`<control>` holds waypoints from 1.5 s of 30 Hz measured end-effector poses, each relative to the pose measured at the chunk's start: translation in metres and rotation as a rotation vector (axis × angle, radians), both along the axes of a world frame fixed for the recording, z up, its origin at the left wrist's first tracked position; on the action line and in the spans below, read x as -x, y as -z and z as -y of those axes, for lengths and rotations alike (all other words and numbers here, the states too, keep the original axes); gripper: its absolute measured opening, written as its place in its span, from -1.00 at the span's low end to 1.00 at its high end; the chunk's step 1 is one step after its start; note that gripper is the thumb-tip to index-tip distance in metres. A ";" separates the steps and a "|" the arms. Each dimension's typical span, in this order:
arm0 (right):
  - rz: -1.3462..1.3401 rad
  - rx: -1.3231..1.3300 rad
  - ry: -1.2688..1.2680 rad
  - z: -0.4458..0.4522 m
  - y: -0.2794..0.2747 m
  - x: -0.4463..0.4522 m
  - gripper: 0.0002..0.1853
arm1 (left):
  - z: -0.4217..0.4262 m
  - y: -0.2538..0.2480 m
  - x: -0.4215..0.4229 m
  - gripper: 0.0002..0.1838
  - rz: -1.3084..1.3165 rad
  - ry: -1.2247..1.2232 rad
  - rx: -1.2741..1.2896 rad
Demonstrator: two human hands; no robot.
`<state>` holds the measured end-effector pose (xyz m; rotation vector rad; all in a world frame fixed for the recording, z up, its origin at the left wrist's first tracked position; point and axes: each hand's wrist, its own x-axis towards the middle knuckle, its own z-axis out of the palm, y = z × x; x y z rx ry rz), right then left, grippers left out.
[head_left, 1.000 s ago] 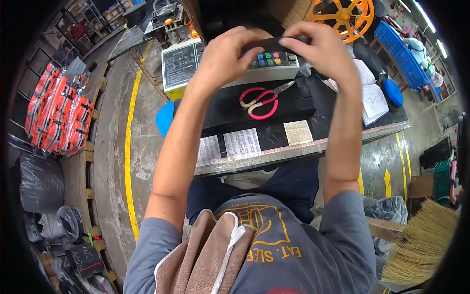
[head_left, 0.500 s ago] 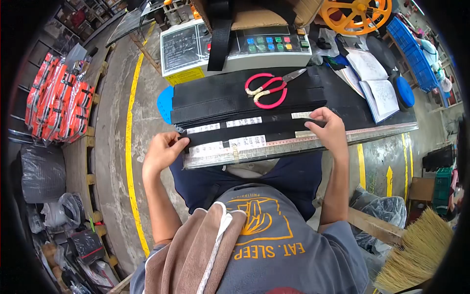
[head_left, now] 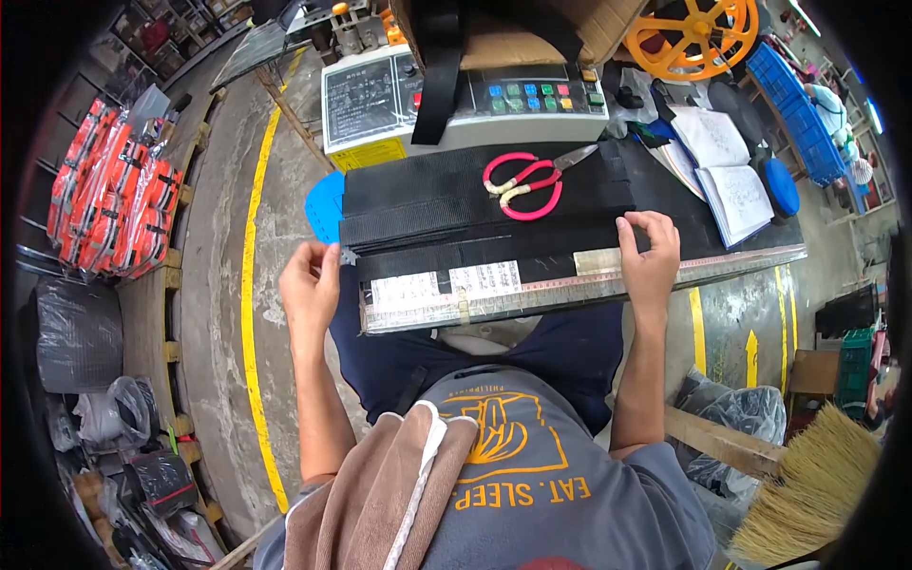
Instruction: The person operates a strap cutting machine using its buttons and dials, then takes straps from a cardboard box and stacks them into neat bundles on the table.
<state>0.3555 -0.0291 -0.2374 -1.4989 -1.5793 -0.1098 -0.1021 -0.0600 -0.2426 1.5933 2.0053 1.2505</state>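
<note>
A length of black webbing strap (head_left: 484, 249) lies flat along the front of the stacked black straps (head_left: 408, 204), behind the ruler (head_left: 560, 286). Just off the strap's left end is my left hand (head_left: 311, 290), thumb and forefinger slightly apart with nothing visible between them. My right hand (head_left: 652, 255) hovers at the right end of the straps, its fingers curled loosely and a gap showing inside the thumb. Whether its fingertips touch a strap, I cannot tell. Pink-handled scissors (head_left: 528, 183) rest on the stack. Handwritten white labels (head_left: 484, 277) are stuck behind the ruler.
Beyond the straps stands a machine with a button panel (head_left: 532, 98), a cardboard box (head_left: 513, 52) on top. An open notebook (head_left: 727, 176) lies to the right, near an orange reel (head_left: 698, 33). Wrapped orange goods (head_left: 114, 195) sit at left, a straw broom (head_left: 807, 484) at lower right.
The strap held between both hands over the labels now lies farther back against the stack, uncovering the labels. My hands have moved apart, left hand leftward and right hand rightward, letting it go.
</note>
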 end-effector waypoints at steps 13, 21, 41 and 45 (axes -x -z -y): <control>-0.146 -0.110 -0.337 -0.008 -0.040 0.076 -0.88 | -0.126 -0.063 -0.117 -0.68 0.107 0.329 -0.210; -0.768 0.227 -0.697 0.015 -0.015 0.111 -0.87 | -0.007 -0.021 -0.185 -0.80 0.910 0.645 0.062; -0.763 0.591 -0.308 0.030 -0.011 -0.046 -0.82 | 0.007 -0.029 -0.069 -0.90 1.235 0.163 -0.172; -0.584 0.463 -0.208 0.007 0.020 -0.038 -0.70 | 0.025 0.014 -0.042 -0.86 0.684 0.066 0.080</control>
